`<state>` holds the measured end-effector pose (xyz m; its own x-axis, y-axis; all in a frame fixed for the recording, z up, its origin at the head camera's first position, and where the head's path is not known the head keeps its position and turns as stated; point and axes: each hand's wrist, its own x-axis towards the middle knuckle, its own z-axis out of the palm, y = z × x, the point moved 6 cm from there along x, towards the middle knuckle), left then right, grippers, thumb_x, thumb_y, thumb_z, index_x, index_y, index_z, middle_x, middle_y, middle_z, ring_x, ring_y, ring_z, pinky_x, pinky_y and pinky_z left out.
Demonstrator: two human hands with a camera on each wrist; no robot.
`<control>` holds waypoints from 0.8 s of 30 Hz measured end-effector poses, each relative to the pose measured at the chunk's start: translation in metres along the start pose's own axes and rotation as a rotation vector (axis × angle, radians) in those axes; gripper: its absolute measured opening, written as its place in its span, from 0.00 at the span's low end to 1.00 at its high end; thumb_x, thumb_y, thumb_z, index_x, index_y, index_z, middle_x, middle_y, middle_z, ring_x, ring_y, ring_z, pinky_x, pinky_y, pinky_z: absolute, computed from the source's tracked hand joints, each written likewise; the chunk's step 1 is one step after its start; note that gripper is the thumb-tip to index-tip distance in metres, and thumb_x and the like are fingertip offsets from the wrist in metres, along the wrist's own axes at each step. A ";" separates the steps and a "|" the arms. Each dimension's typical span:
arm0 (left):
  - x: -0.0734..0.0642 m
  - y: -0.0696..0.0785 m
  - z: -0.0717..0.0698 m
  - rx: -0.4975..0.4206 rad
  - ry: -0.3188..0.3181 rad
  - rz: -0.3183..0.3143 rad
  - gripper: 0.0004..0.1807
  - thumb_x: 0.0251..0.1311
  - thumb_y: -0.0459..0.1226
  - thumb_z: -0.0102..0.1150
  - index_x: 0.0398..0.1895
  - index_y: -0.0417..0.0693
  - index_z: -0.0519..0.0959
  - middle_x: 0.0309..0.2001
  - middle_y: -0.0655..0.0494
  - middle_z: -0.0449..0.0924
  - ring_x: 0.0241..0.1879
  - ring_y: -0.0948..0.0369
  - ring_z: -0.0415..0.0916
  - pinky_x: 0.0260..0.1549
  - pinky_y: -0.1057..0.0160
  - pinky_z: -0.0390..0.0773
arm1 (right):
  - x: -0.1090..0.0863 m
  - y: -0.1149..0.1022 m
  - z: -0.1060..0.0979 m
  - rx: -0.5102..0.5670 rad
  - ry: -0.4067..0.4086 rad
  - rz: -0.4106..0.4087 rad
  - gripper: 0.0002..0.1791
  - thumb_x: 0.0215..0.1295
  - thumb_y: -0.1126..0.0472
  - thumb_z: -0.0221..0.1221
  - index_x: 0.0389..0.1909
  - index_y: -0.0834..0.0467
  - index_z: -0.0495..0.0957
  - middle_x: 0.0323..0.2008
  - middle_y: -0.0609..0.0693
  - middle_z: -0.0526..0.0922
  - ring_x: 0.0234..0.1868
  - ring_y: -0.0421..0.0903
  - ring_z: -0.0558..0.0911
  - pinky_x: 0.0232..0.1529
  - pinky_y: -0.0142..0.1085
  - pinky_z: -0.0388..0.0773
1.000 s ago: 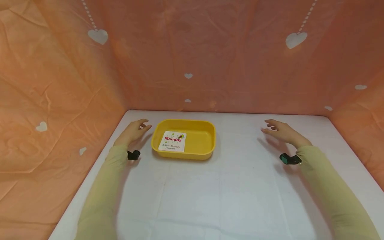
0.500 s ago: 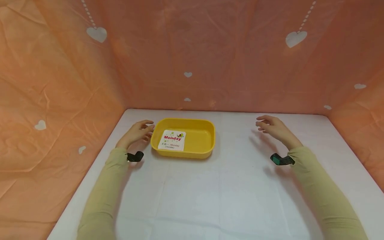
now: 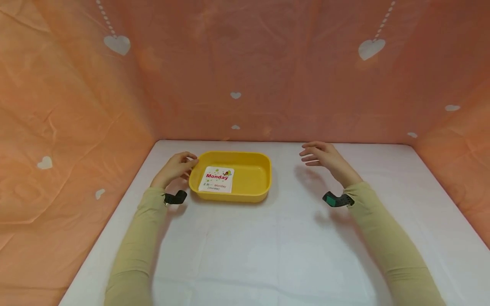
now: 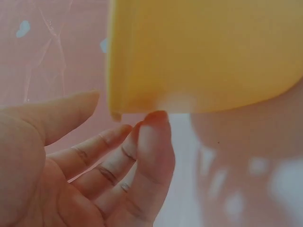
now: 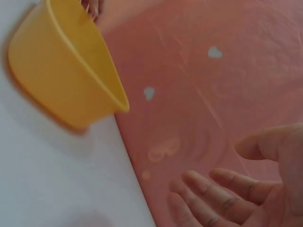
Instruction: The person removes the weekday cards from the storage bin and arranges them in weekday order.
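A yellow plastic tray (image 3: 250, 180) with rounded corners stands toward the back of the white table. Inside it, at the left, lies a white card (image 3: 216, 179) printed "Monday" with a small picture. My left hand (image 3: 176, 168) is at the tray's left end, fingers loosely bent. The left wrist view shows a fingertip (image 4: 156, 123) at the tray's wall, with the thumb (image 4: 71, 111) apart from the rim; whether the fingertip touches cannot be told. To the right of the tray, my right hand (image 3: 323, 157) hovers over the table, fingers spread and holding nothing.
An orange-pink cloth (image 3: 275, 76) with white hearts walls in the back and both sides of the white table (image 3: 245, 246). Each wrist carries a black band, the right one (image 3: 338, 199) with a green patch.
My right hand has moved left, toward the tray. My left hand has come right, up to the tray's left end. The tray and card look unmoved on the table; the view shifted slightly.
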<state>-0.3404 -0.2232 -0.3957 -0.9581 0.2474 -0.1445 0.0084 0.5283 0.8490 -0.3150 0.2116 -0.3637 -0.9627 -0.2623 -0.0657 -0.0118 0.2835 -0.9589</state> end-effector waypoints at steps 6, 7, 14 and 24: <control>0.001 0.005 -0.001 0.033 -0.007 0.000 0.23 0.71 0.42 0.50 0.59 0.33 0.67 0.43 0.34 0.75 0.34 0.50 0.77 0.29 0.59 0.80 | 0.007 -0.012 0.022 0.024 -0.051 -0.027 0.24 0.75 0.56 0.46 0.62 0.68 0.64 0.54 0.69 0.72 0.56 0.65 0.73 0.54 0.47 0.73; 0.002 0.005 -0.001 0.041 -0.006 -0.005 0.23 0.71 0.42 0.50 0.59 0.34 0.67 0.43 0.35 0.75 0.34 0.51 0.77 0.29 0.59 0.80 | 0.008 -0.014 0.025 0.024 -0.056 -0.028 0.23 0.75 0.56 0.47 0.62 0.68 0.65 0.53 0.68 0.73 0.56 0.65 0.74 0.54 0.47 0.73; 0.003 0.004 -0.001 0.046 -0.021 -0.010 0.21 0.71 0.40 0.49 0.59 0.32 0.67 0.42 0.36 0.74 0.33 0.52 0.77 0.29 0.58 0.80 | 0.017 -0.023 0.052 0.042 -0.098 -0.037 0.22 0.74 0.57 0.48 0.61 0.67 0.66 0.52 0.68 0.75 0.53 0.62 0.77 0.52 0.47 0.75; 0.006 0.005 0.000 0.048 -0.032 0.008 0.19 0.69 0.34 0.51 0.59 0.32 0.67 0.39 0.37 0.74 0.30 0.53 0.77 0.27 0.59 0.80 | 0.026 -0.036 0.086 0.059 -0.138 -0.014 0.21 0.71 0.57 0.52 0.59 0.64 0.69 0.52 0.65 0.76 0.52 0.59 0.78 0.51 0.47 0.75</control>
<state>-0.3465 -0.2190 -0.3929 -0.9484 0.2769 -0.1547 0.0302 0.5642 0.8251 -0.3165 0.1157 -0.3549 -0.9164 -0.3910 -0.0860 -0.0047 0.2252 -0.9743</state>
